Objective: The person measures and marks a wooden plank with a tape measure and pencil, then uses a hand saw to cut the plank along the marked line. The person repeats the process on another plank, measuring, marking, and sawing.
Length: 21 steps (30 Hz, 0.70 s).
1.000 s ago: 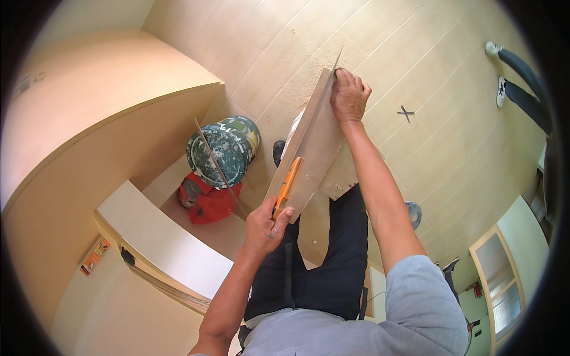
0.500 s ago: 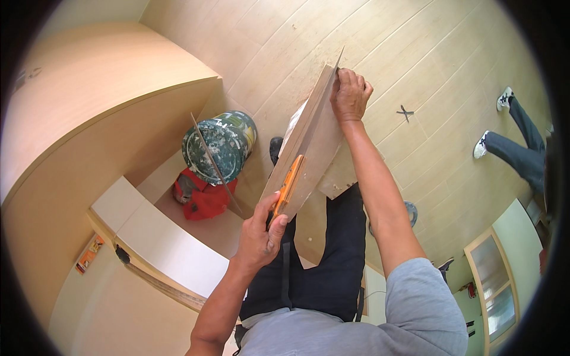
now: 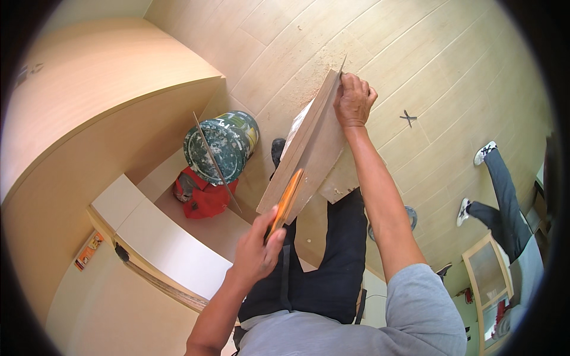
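My left hand (image 3: 255, 246) is closed around the orange handle (image 3: 286, 199) of a handsaw. Its thin blade (image 3: 343, 63) runs away from me along a light brown wooden board (image 3: 297, 157), and the tip sticks out past the board's far end. At that far end my right hand (image 3: 354, 101) is bent over the board's right edge, gripping it beside the blade; its fingertips are partly hidden. The board slants up and away in front of my legs, above another pale wooden piece (image 3: 339, 184).
Left of the board stands a paint-splashed green bucket (image 3: 217, 148) with a thin strip (image 3: 208, 148) across it, next to a red cloth bag (image 3: 205, 199). A curved wooden cabinet (image 3: 119, 83) fills the left. Sawdust (image 3: 314, 74) dots the tiled floor. Another person (image 3: 502, 199) is at the right.
My left hand has drawn the saw back toward me, and the blade's tip sticks out less. My right hand stays at the board's far end. The other person has stepped nearer.
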### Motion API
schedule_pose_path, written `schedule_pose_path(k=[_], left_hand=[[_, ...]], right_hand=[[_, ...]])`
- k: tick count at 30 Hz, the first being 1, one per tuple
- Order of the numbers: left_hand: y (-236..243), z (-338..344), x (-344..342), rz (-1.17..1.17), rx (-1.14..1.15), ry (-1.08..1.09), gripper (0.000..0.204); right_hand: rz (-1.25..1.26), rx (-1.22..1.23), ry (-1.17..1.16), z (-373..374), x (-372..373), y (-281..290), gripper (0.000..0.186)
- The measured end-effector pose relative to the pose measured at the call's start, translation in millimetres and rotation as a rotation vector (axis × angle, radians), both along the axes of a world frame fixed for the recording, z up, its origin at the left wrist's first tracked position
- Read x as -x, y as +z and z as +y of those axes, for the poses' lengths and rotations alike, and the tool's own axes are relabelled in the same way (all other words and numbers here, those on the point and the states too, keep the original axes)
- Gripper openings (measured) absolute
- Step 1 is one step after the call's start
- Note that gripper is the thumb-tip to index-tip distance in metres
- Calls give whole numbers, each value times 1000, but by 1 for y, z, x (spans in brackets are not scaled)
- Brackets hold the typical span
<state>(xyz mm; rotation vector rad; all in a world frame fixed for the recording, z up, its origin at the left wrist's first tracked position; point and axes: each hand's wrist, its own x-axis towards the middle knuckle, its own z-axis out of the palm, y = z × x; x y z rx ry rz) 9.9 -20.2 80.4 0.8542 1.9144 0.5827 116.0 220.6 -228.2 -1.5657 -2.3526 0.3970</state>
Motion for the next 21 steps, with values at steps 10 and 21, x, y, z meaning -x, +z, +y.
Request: schedule_pose_path(k=[10,21], left_hand=[[23,0,-6,19,50,9,43],[-70,112,0,15,58,81,34]], right_hand=[[-23,49,-6,1,2,4,27],[10,119,25,2,-7,10,39]])
